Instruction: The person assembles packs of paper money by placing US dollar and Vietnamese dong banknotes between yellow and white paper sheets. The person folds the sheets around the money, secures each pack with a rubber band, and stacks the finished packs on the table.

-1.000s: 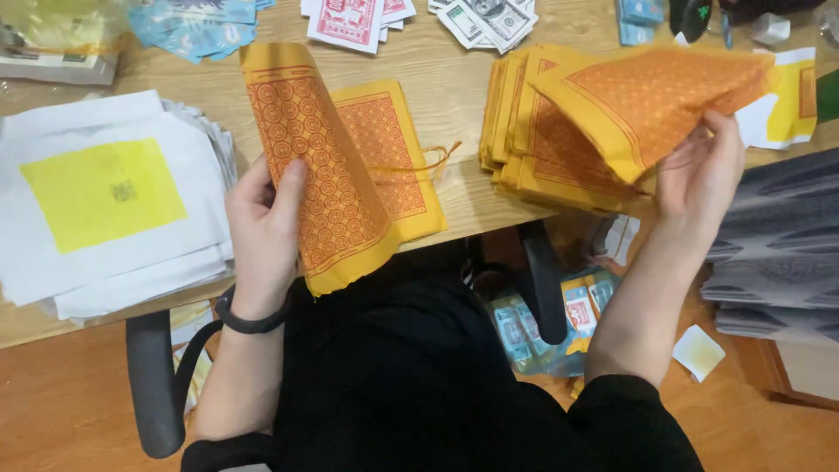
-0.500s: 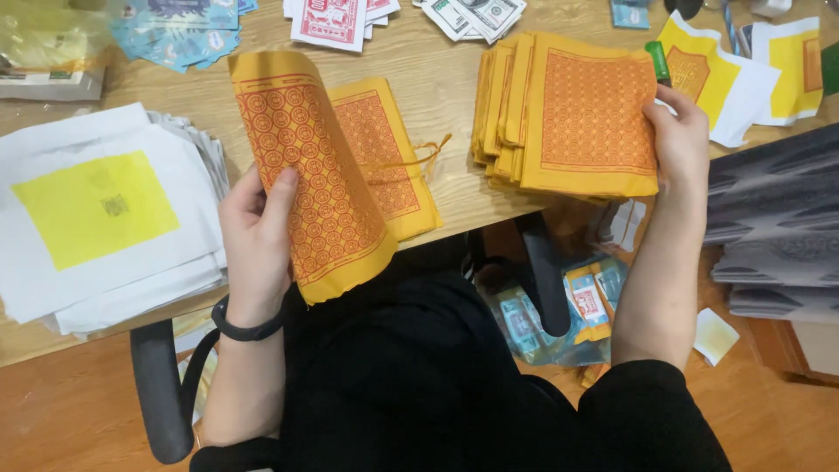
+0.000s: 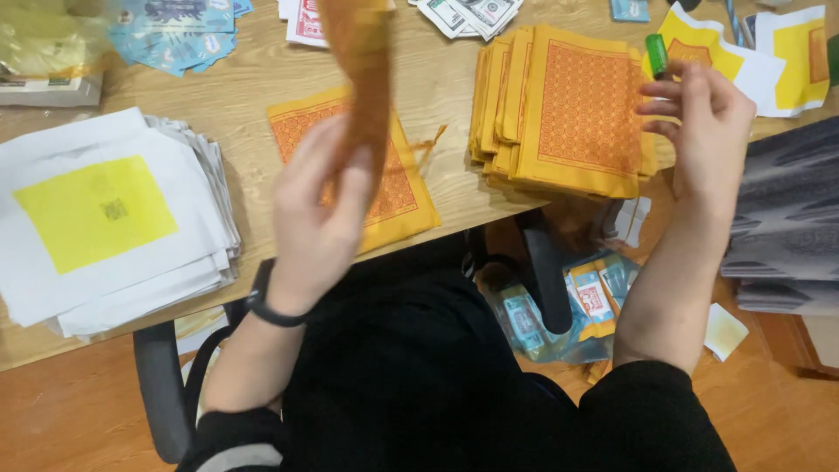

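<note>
My left hand [image 3: 319, 218] is raised over the table's front edge, pinching a long orange-and-yellow patterned sheet [image 3: 363, 79] that stands upright and is blurred. Under it a similar sheet [image 3: 406, 205] lies flat on the wooden table [image 3: 253, 96]. A thick stack of the same sheets [image 3: 572, 114] lies to the right. My right hand [image 3: 703, 131] hovers at that stack's right edge with its fingers apart. A small green tube [image 3: 655, 54] shows just beyond its fingertips; I cannot tell whether they touch it.
A pile of white sheets topped with a yellow square [image 3: 96, 218] lies at the left. Blue packets [image 3: 175, 26], playing cards [image 3: 306, 22] and banknotes [image 3: 468, 13] line the far side. Grey folded stacks [image 3: 786, 218] sit at the right. Packets [image 3: 568, 306] lie on the floor.
My left hand has lifted its sheet up from the table edge and turned it edge-on. My right hand has let go of the stack and opened its fingers.
</note>
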